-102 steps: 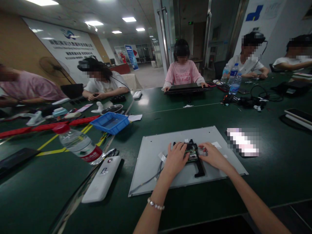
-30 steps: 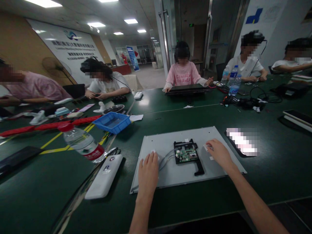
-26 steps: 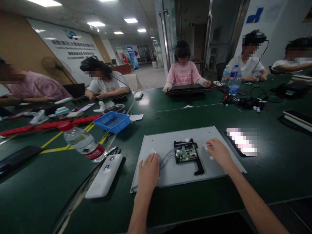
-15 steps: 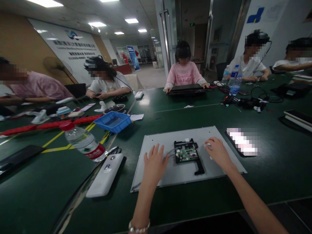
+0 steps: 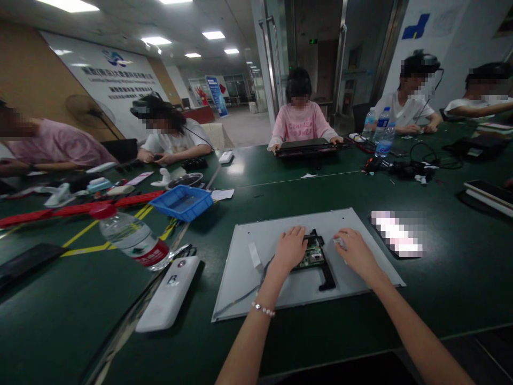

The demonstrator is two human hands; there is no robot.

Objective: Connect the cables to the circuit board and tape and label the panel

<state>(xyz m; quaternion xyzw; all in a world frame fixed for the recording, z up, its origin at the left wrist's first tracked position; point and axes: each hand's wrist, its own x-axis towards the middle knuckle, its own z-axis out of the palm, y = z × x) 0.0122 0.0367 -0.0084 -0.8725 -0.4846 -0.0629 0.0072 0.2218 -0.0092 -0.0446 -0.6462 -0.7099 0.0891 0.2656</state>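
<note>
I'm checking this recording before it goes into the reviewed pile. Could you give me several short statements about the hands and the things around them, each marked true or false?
1. The left hand covers part of the circuit board. True.
2. The right hand holds a water bottle. False: a small pale piece is at its fingertips.
3. A beaded bracelet is on the left wrist. True.
4. The blue tray sits on the gray panel. False: it is apart from the panel, farther away and to the left.
5. The nearest bottle has a green cap. False: its cap is red.
6. A white device lies left of the panel. True.
</note>
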